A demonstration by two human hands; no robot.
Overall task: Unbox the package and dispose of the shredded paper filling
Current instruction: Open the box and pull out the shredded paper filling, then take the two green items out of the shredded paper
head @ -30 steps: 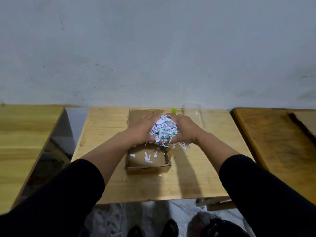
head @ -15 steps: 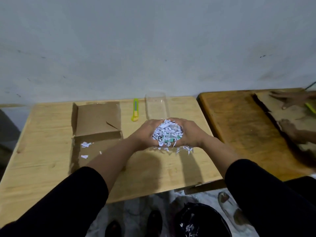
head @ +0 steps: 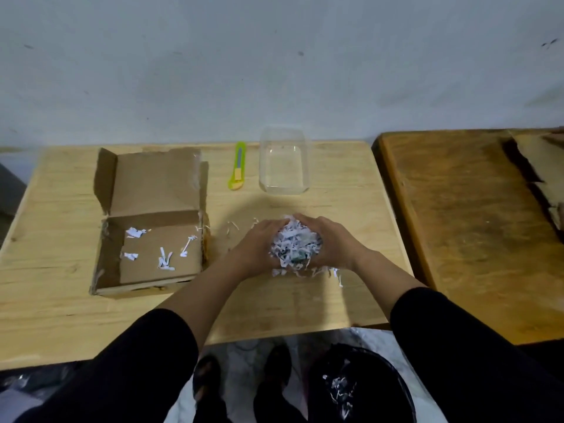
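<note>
A clump of white shredded paper (head: 294, 247) is cupped between my left hand (head: 259, 247) and my right hand (head: 331, 242), low over the light wooden table (head: 335, 209), right of the box. Both hands are closed around the clump, and a few strips hang from it or lie beneath it. The open cardboard box (head: 149, 184) sits to the left with its lid folded back; only a few scraps (head: 164, 261) remain on its bottom. A black bin bag (head: 360, 389) stands on the floor below the table's front edge with some shreds inside.
A green and yellow utility knife (head: 237, 170) and a clear plastic container (head: 283, 161) lie at the back of the table. A darker wooden table (head: 473, 224) adjoins on the right. My feet (head: 241, 380) are under the table edge, left of the bag.
Both hands carried the paper clump out of the box and to the right, over the bare table. A few strips dropped along the way. The view swung down and right, showing the bin bag.
</note>
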